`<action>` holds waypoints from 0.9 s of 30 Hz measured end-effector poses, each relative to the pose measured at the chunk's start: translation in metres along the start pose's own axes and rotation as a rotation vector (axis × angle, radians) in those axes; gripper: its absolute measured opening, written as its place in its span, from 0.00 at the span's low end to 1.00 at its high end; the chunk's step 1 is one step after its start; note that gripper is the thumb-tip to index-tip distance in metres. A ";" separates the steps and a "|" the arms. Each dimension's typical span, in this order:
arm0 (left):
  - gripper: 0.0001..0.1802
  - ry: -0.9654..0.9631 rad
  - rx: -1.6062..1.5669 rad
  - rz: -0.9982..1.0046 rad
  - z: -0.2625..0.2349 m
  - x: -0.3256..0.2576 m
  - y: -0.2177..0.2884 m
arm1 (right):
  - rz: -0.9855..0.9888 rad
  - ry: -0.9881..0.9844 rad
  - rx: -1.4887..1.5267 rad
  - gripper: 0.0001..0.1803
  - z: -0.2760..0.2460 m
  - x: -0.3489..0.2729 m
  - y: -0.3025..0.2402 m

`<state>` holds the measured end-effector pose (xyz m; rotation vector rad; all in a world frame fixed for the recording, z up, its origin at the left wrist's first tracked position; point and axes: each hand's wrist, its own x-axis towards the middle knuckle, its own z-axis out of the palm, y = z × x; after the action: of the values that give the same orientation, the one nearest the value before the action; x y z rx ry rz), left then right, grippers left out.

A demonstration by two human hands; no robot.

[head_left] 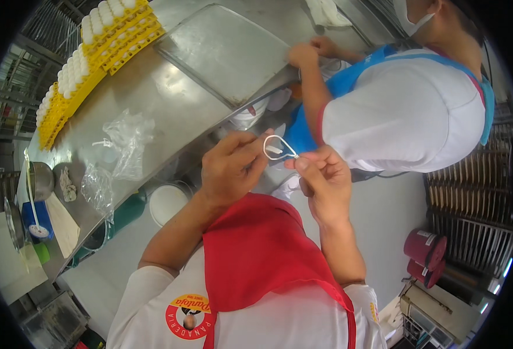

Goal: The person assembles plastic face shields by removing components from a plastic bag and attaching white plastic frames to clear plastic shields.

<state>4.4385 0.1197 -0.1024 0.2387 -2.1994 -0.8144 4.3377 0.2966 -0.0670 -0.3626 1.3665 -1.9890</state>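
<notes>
In front of my chest a thin white cord (281, 139) forms a small open loop. My right hand (327, 180) pinches its end between thumb and forefinger. My left hand (231, 167) is at the loop's other side, fingers curled and closed against it; its fingertips are partly hidden behind the cord. A small white piece shows inside the loop. Below both hands, a red apron (262, 250) lies over my white shirt.
A steel table (169, 119) runs along the left, bearing yellow egg trays (102, 64), crumpled clear plastic bags (127, 139), a metal bowl (40, 179) and a flat tray (224, 52). A co-worker (407, 110) stands close at the right. Dark red tubs (425, 249) sit lower right.
</notes>
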 end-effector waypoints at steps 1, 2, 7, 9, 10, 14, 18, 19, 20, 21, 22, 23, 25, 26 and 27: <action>0.20 -0.008 0.002 0.006 -0.001 -0.001 0.000 | 0.009 -0.006 -0.005 0.05 0.000 -0.001 0.000; 0.21 -0.015 0.003 0.013 -0.002 0.000 0.000 | -0.002 -0.007 0.009 0.05 0.001 -0.001 0.001; 0.22 0.002 -0.035 0.014 -0.004 -0.002 -0.007 | -0.069 -0.034 -0.004 0.06 0.004 -0.012 0.003; 0.21 -0.019 -0.087 -0.065 -0.006 -0.004 -0.010 | -0.172 -0.089 -0.036 0.05 0.000 -0.018 0.006; 0.19 -0.024 -0.149 -0.183 -0.005 -0.005 -0.010 | -0.212 -0.111 -0.053 0.06 0.000 -0.019 0.006; 0.13 -0.030 -0.458 -0.689 -0.005 -0.010 -0.021 | -0.269 -0.114 -0.158 0.08 0.010 -0.025 -0.001; 0.12 0.034 -0.660 -0.967 -0.007 -0.019 -0.057 | -0.001 -0.003 -0.148 0.08 0.011 -0.012 -0.001; 0.12 0.056 -0.637 -0.971 -0.008 -0.022 -0.067 | 0.109 -0.012 -0.056 0.08 0.005 -0.006 0.003; 0.11 0.078 -0.616 -0.977 -0.012 -0.025 -0.076 | 0.222 -0.010 0.033 0.09 0.000 0.000 0.005; 0.11 0.102 -0.595 -0.978 -0.016 -0.028 -0.085 | 0.249 -0.022 0.101 0.09 -0.003 0.003 0.010; 0.13 0.106 -0.569 -0.973 -0.018 -0.034 -0.100 | 0.274 -0.035 0.170 0.10 -0.004 0.005 0.014; 0.15 0.119 -0.538 -0.971 -0.022 -0.045 -0.118 | 0.305 -0.055 0.239 0.10 -0.003 0.006 0.016; 0.17 0.147 -0.526 -0.967 -0.027 -0.054 -0.136 | 0.343 -0.044 0.285 0.11 -0.001 0.003 0.014; 0.17 0.165 -0.542 -0.968 -0.029 -0.055 -0.138 | 0.364 -0.040 0.309 0.12 -0.001 0.003 0.014; 0.18 0.184 -0.558 -0.969 -0.031 -0.057 -0.140 | 0.371 -0.095 0.392 0.15 -0.003 0.003 0.014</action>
<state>4.4881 0.0190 -0.2078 1.0784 -1.5232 -1.7852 4.3395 0.2937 -0.0815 -0.0175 0.8801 -1.8423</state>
